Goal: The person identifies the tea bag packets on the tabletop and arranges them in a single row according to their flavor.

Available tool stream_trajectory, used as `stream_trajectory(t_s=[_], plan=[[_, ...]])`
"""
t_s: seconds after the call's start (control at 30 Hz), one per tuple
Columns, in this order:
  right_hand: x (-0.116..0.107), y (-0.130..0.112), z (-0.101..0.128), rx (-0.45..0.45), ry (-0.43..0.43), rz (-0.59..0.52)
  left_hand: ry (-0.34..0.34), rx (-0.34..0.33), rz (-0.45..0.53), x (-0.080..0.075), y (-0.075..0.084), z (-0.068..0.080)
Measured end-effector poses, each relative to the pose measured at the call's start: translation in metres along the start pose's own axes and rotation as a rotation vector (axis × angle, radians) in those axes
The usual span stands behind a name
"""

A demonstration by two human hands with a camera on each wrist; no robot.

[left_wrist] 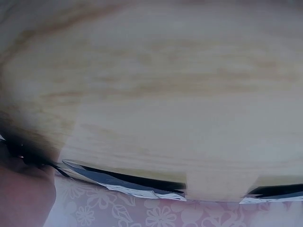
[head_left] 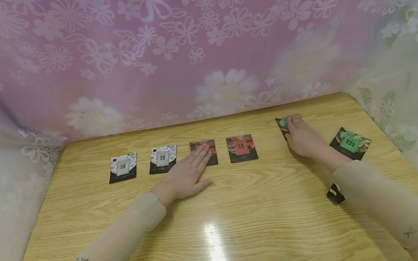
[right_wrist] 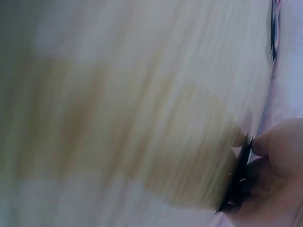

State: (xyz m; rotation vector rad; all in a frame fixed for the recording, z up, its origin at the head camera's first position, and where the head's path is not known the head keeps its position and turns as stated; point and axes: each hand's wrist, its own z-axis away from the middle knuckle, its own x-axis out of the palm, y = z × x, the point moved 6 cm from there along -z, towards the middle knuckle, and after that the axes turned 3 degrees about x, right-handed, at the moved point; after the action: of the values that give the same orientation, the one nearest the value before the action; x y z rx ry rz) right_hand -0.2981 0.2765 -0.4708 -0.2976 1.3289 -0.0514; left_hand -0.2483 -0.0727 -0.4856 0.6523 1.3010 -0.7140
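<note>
Your left hand (head_left: 183, 178) lay flat, its straight fingers (head_left: 201, 154) spread a little and resting on the third card (head_left: 204, 151) of the row, a red-printed card with a black lower edge. Your right hand (head_left: 303, 136) covered most of a green card (head_left: 283, 124) near the back of the worktop (head_left: 223, 219); its fingers seemed curled at the card's far edge, and the right wrist view, though blurred, showed a fingertip (right_wrist: 265, 144) nipping a dark card edge.

Progress, as I read it: four cards stood in a tidy row, two grey-white ones (head_left: 122, 167) (head_left: 163, 158) on the left, then two red, the fourth (head_left: 242, 148) just beside the one under your fingers. The green pair was not yet lined up; the second green card (head_left: 350, 143) lay askew by your right forearm, well apart from the row.

All cards looked thin, flat, with a small square emblem in the middle.
</note>
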Motion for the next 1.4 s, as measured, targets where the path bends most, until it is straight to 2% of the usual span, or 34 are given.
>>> stream_trajectory(t_s=[0.43,0.77,1.13,1.27,1.4], plan=[[0.005,-0.035,0.018,-0.026,-0.013,-0.041,-0.007,-0.015,0.023,-0.003,0.0,0.001],[0.01,-0.054,0.033,-0.04,0.026,0.019,-0.011,-0.014,0.013,-0.002,-0.001,0.001],[0.012,-0.059,0.036,0.002,0.013,0.042,-0.017,-0.015,0.024,-0.001,0.001,0.001],[0.011,-0.057,0.037,-0.028,0.022,0.027,-0.017,-0.011,0.024,-0.001,0.001,0.001],[0.009,-0.054,0.036,-0.107,0.046,0.026,-0.016,-0.012,0.021,-0.001,0.001,0.001]])
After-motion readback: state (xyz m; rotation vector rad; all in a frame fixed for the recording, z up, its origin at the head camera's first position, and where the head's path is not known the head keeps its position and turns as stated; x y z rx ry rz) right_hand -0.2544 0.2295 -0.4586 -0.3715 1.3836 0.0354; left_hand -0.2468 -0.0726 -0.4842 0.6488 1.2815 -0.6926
